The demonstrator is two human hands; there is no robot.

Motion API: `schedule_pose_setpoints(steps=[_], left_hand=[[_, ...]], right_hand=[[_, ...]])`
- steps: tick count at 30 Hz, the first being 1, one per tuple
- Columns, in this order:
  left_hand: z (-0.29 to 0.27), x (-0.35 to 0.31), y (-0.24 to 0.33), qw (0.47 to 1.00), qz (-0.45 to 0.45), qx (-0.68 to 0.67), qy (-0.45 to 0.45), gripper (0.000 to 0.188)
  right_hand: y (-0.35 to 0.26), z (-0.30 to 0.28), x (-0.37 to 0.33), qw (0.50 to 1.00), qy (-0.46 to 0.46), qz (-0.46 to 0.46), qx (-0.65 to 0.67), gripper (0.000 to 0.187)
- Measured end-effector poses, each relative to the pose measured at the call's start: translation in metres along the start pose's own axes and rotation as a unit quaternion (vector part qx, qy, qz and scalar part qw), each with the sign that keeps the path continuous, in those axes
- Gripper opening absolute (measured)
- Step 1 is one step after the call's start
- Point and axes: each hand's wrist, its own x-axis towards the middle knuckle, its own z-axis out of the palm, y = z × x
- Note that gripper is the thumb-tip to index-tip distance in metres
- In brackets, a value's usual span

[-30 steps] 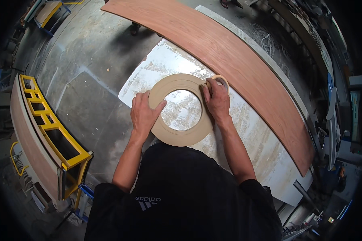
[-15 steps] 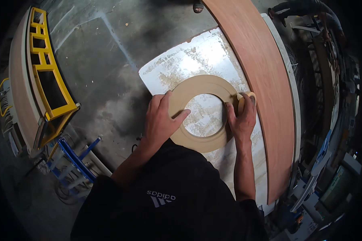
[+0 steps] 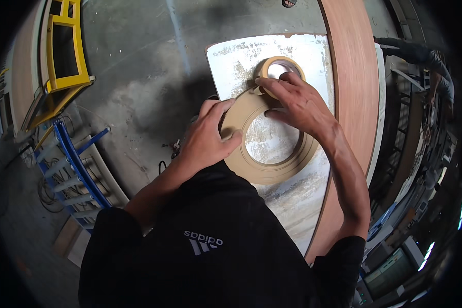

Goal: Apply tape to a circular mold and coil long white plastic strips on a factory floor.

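Note:
A wide flat coil of tan edge banding (image 3: 280, 173) lies on a worn white board (image 3: 297, 215) in front of me. My left hand (image 3: 208, 133) grips the coil's left rim, thumb on top and fingers curled at its outer edge. At the coil's far side, my right hand (image 3: 305, 105) holds a roll of masking tape (image 3: 266, 68), tilted on its edge. A short loose end of tape shows near the right fingertips, by the coil's far edge. The right thumb reaches over the coil's inner opening.
A long reddish wooden plank (image 3: 351, 77) runs along the board's right side. To the left stand a yellow metal frame (image 3: 79, 51) and a blue roller stand (image 3: 72, 154). Another person (image 3: 418, 54) is at the far right, and a sandalled foot (image 3: 288, 2) shows at the top.
My right hand has moved from the coil's right side to its far edge, bringing the masking tape along. My left hand keeps its place on the left rim. The view has shifted.

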Motion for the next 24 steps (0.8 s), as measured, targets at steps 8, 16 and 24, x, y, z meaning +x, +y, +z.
schedule_pose_setpoints(steps=[8, 16, 24], left_hand=[[0.033, -0.015, 0.004, 0.99, -0.008, 0.12, 0.068, 0.101], [0.034, 0.04, 0.007, 0.936, 0.194, 0.277, 0.1, 0.086], [0.037, 0.094, 0.028, 0.914, 0.287, 0.286, -0.01, 0.069]], right_hand=[[0.006, 0.009, 0.006, 0.999, 0.008, -0.036, -0.001, 0.074], [0.008, 0.017, -0.034, 0.972, 0.126, 0.179, 0.085, 0.068], [-0.013, 0.05, -0.077, 0.883, 0.292, 0.358, 0.084, 0.071]])
